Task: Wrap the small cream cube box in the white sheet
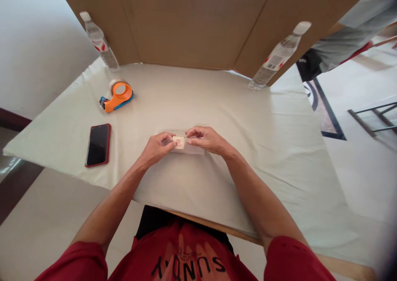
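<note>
A small cream-coloured box (179,143) with a faint reddish print is held near the middle of the cloth. My left hand (157,149) grips its left side between thumb and fingers. Around and under the box lies a thin translucent plastic sheet or bag (195,149); which of the two I cannot tell. My right hand (208,140) is at the box's right edge, thumb and fingers closed on the plastic. The fingertips hide part of the box.
To the left lie a red-cased phone (98,145) and an orange tape dispenser (119,94). Water bottles (101,45) (277,59) stand at the back left and right against a cardboard screen (195,24). A wrinkled pale cloth (279,157) covers the table. Someone's grey clothing (341,45) shows beyond, at right.
</note>
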A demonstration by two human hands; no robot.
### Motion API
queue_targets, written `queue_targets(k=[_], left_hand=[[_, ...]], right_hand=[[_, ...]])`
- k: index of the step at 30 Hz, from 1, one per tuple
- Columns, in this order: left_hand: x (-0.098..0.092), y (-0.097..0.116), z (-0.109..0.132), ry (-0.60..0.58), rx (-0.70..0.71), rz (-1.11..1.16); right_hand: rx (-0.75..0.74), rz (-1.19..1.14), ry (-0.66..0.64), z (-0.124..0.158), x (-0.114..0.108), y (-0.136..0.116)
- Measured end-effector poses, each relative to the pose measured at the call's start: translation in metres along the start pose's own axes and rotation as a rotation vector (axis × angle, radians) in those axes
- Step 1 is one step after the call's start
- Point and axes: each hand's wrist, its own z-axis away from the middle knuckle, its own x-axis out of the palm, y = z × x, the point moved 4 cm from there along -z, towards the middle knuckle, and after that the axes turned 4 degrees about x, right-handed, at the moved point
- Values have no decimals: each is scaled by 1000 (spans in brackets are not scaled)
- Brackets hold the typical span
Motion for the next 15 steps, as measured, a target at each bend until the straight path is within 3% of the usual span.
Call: queue_targets(k=[4, 8, 15], left_hand=[[3, -3, -5, -7, -41, 68], [4, -3, -7, 6, -48, 104], [6, 2, -3, 37, -17, 89]], right_hand=[[-17, -96, 41, -9, 9, 10], [64, -224, 41, -10, 14, 20], [63, -264, 16, -7, 13, 24]])
